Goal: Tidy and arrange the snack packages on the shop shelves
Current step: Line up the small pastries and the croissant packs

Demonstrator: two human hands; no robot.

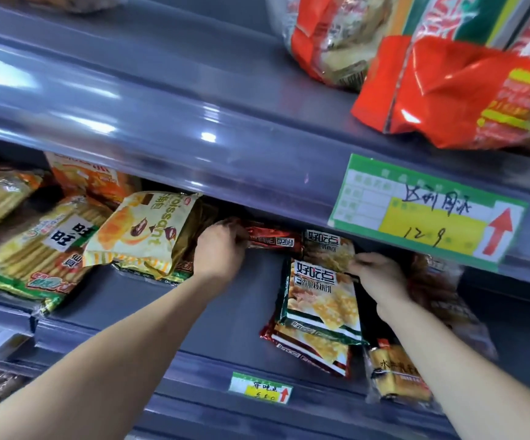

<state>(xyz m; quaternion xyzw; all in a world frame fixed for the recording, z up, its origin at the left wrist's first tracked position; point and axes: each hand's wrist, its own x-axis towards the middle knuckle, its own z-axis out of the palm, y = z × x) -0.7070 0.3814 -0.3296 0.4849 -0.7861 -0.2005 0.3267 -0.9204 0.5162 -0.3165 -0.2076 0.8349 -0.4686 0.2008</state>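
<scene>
A red biscuit packet [273, 240] is gripped by the left hand [219, 254], a green-edged packet [320, 296] pinched by the right hand [379, 276]; both are best stacked squarely.

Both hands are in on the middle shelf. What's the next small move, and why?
Probably draw the red packet, pinched at its end by the left hand, forward onto the green-edged packet that the right hand holds by its top corner. The red one lies skewed at the back, apart from it, and bears the same logo.
</scene>
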